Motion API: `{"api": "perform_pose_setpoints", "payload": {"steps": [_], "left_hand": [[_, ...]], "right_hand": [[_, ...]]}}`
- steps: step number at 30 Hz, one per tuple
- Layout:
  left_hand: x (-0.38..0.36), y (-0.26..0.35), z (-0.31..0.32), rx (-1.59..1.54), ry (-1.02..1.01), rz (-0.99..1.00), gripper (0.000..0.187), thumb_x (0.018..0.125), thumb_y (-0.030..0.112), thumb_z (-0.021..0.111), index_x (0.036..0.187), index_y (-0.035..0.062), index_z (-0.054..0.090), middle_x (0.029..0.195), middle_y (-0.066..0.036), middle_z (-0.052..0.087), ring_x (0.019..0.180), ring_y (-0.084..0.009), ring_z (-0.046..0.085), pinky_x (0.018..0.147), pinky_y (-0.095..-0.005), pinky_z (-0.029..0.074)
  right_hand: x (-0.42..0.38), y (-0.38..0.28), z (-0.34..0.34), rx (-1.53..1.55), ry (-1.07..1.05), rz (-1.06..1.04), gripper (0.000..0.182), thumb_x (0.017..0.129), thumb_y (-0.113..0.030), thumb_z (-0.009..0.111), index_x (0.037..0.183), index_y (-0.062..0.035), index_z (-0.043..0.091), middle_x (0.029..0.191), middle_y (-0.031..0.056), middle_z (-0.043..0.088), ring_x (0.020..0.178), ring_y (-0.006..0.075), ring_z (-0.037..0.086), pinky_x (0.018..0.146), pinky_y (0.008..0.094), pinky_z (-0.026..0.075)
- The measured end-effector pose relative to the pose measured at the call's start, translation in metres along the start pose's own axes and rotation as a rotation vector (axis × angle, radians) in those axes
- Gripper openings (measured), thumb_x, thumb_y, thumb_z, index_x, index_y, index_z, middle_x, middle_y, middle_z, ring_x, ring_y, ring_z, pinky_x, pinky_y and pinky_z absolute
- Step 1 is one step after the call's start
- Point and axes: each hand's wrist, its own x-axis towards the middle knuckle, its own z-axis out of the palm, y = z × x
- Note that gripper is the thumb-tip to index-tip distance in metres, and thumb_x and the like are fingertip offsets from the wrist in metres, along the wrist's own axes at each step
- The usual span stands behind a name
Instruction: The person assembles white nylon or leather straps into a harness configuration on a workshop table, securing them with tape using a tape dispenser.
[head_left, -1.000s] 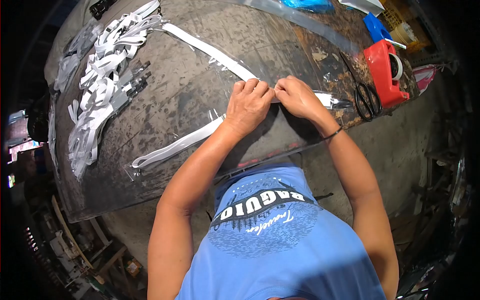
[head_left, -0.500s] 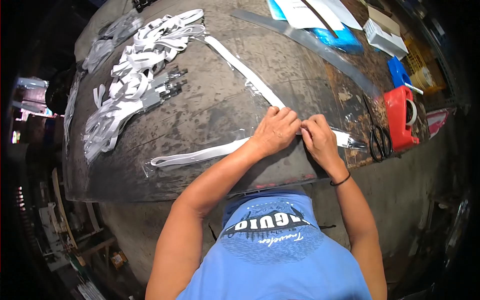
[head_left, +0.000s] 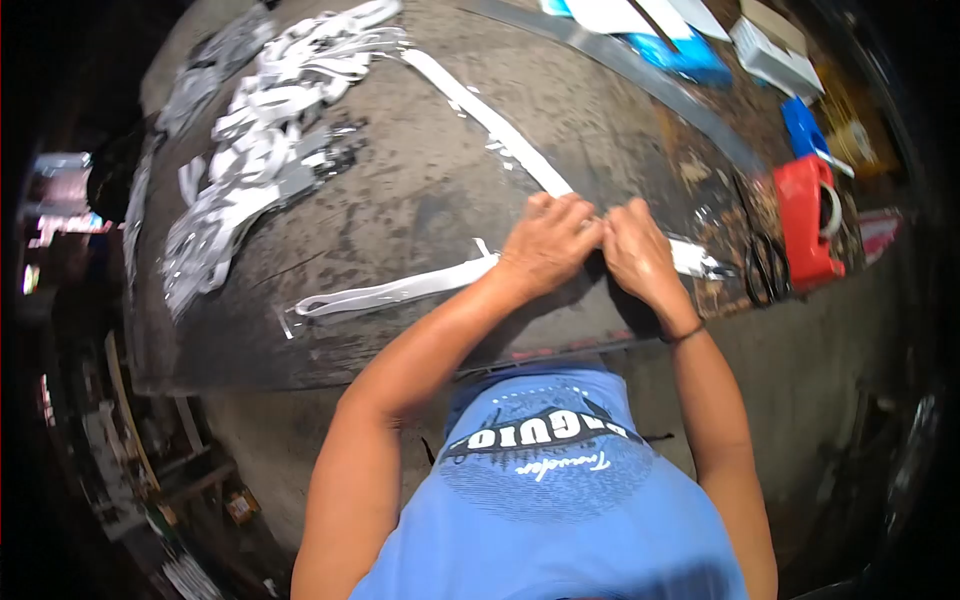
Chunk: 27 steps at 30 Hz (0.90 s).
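My left hand [head_left: 550, 243] is closed, fingers bent, over a white lanyard [head_left: 440, 281] lying across the table in clear plastic. Its looped end points left, beneath my left forearm. Right beside it, my right hand [head_left: 638, 252] is closed on the same lanyard, thumb and fingertips nearly meeting the left hand's. The lanyard's end with a dark clip [head_left: 718, 268] sticks out to the right. What lies between the fingertips is hidden. Another white strap [head_left: 490, 122] runs from the pile at the back down to my left hand.
A heap of white lanyards [head_left: 270, 130] with dark clips lies at the left of the worn table [head_left: 400, 180]. On the right are black scissors [head_left: 766, 270], a red tape dispenser [head_left: 803, 220], a blue dispenser [head_left: 803, 127], a white box [head_left: 775, 60] and a long translucent strip [head_left: 640, 75].
The view has shifted slightly and blurred. My right hand has turned a little, its knuckles now more upward, while both hands stay close together on the lanyard.
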Motion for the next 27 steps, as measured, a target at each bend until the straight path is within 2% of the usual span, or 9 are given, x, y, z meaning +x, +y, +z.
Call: {"api": "perform_pose_setpoints", "payload": {"steps": [1,4,9,13,15,18,21,25,27], "left_hand": [[0.002,0.007,-0.009,0.024,0.055,-0.033,0.014,0.077,0.016,0.061,0.09,0.0134,0.062,0.091,-0.001,0.057,0.093,-0.0194,0.055,0.079,-0.0376,0.037],[-0.015,0.018,-0.024,0.022,0.002,-0.055,0.021,0.075,0.017,0.066,0.096,0.0155,0.063,0.093,0.0,0.058,0.094,-0.0197,0.057,0.08,-0.0371,0.038],[-0.026,0.032,-0.029,-0.004,-0.187,-0.073,0.022,0.079,0.016,0.067,0.1,0.0115,0.064,0.092,0.0,0.06,0.084,-0.0179,0.056,0.072,-0.0339,0.038],[-0.019,0.034,-0.019,0.021,-0.186,-0.123,0.031,0.08,0.018,0.067,0.109,0.0079,0.064,0.093,-0.002,0.059,0.081,-0.0198,0.054,0.069,-0.0342,0.037],[-0.017,0.037,-0.019,0.079,-0.226,-0.138,0.043,0.08,0.024,0.068,0.119,0.005,0.061,0.097,-0.003,0.057,0.083,-0.0203,0.052,0.07,-0.0342,0.037],[-0.015,0.044,-0.023,0.096,-0.316,-0.177,0.052,0.081,0.031,0.069,0.124,0.0044,0.058,0.102,-0.005,0.054,0.087,-0.0203,0.051,0.071,-0.0346,0.036],[-0.015,0.044,-0.02,0.101,-0.318,-0.163,0.057,0.083,0.038,0.066,0.124,-0.0005,0.056,0.105,-0.008,0.05,0.092,-0.0221,0.048,0.073,-0.0361,0.036],[-0.011,0.046,-0.021,0.098,-0.342,-0.169,0.059,0.08,0.038,0.069,0.125,0.0019,0.055,0.107,-0.007,0.051,0.089,-0.0212,0.049,0.072,-0.0356,0.035],[-0.009,0.048,-0.022,0.129,-0.407,-0.173,0.06,0.081,0.038,0.069,0.125,0.0007,0.054,0.107,-0.007,0.051,0.09,-0.0209,0.049,0.072,-0.0356,0.035]], "right_hand": [[-0.001,-0.001,0.001,-0.028,0.021,-0.008,0.01,0.086,-0.012,0.056,0.086,-0.0016,0.055,0.093,0.0219,0.052,0.087,0.0422,0.058,0.075,0.0524,0.049],[-0.003,-0.008,0.0,0.003,0.032,0.049,0.011,0.085,-0.012,0.056,0.085,-0.001,0.055,0.094,0.022,0.053,0.088,0.0424,0.059,0.075,0.0524,0.05],[-0.002,-0.008,0.004,-0.003,0.039,0.09,0.013,0.084,-0.013,0.058,0.085,-0.0001,0.055,0.095,0.0219,0.053,0.089,0.0434,0.058,0.075,0.0525,0.05],[-0.004,-0.007,0.005,-0.008,0.036,0.106,0.011,0.088,-0.014,0.057,0.089,-0.0042,0.055,0.095,0.0176,0.051,0.09,0.041,0.057,0.076,0.0512,0.047],[-0.005,-0.008,0.004,0.005,0.041,0.1,0.011,0.088,-0.015,0.057,0.089,-0.0042,0.055,0.095,0.0176,0.051,0.091,0.0411,0.057,0.076,0.0513,0.047],[-0.004,-0.008,0.005,-0.003,0.039,0.107,0.011,0.088,-0.015,0.057,0.089,-0.0043,0.055,0.095,0.0174,0.051,0.091,0.041,0.057,0.076,0.0513,0.047],[-0.004,-0.006,0.005,0.001,0.038,0.097,0.012,0.089,-0.017,0.057,0.089,-0.0046,0.056,0.095,0.0175,0.051,0.091,0.041,0.056,0.076,0.0512,0.047],[-0.005,-0.006,0.0,0.011,0.007,0.104,0.011,0.09,-0.017,0.057,0.09,-0.0055,0.056,0.094,0.0177,0.051,0.091,0.0409,0.056,0.075,0.0507,0.047],[-0.006,-0.002,-0.002,0.082,0.048,0.016,0.01,0.092,-0.014,0.057,0.092,-0.0044,0.058,0.093,0.0166,0.052,0.088,0.0387,0.057,0.075,0.047,0.047]]}}
